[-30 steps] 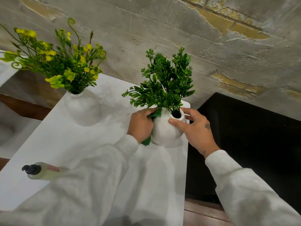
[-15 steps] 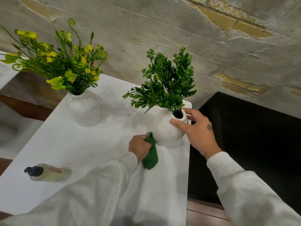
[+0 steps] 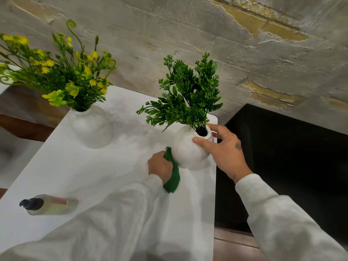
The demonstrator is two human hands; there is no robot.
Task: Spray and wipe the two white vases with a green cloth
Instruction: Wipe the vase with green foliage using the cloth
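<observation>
Tabletop [image 3: 84, 176] white, bears spray bottle [image 3: 49, 204]; cracked plaster wall [image 3: 169, 25] behind.

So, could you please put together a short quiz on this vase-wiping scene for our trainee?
1. True or false: the left hand holds the green cloth against the vase of green foliage.
2. Where does the right hand hold that vase? A: at its neck. B: under its base. C: by the leaves.
3. Fill in: the other vase holds ___ flowers.

Key: 1 true; 2 A; 3 yellow.
</observation>
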